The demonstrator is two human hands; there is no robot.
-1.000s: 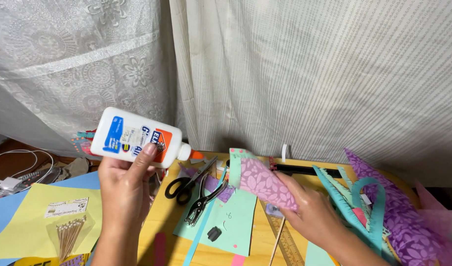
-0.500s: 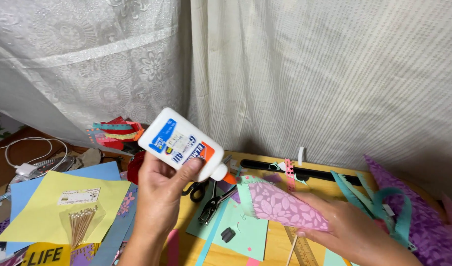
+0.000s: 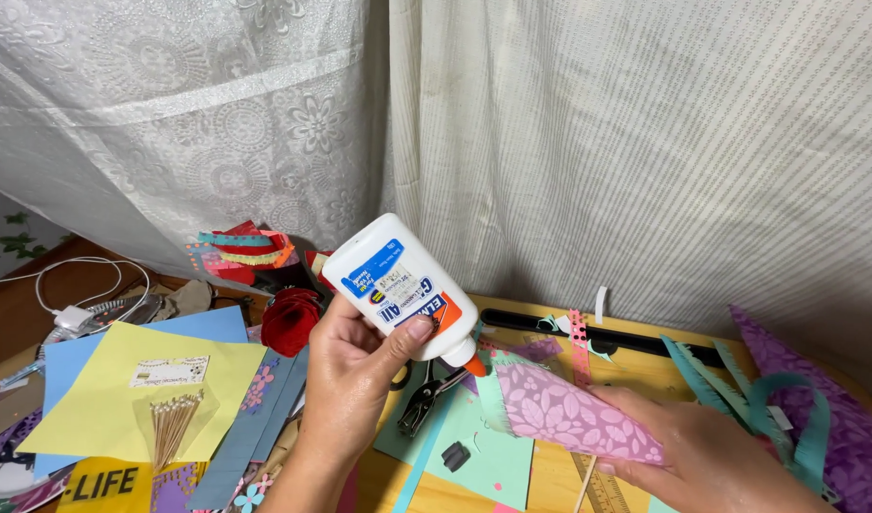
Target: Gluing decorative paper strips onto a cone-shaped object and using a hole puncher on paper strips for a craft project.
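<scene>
My left hand grips a white glue bottle with a blue and orange label, tilted so its orange nozzle points down to the right. The nozzle tip touches or nearly touches the upper edge of a pink patterned paper piece with a fringed teal border. My right hand holds that paper from the right, low over a teal sheet on the wooden table.
Black scissors lie under the bottle. Yellow paper with a bundle of toothpicks and blue sheets sit at left. Red paper rolls, teal strips, purple patterned paper, a white cable and a curtain behind.
My left hand has tilted the glue bottle further down and brought its nozzle to the pink paper. My right hand has kept hold of the paper, and the view has shifted.
</scene>
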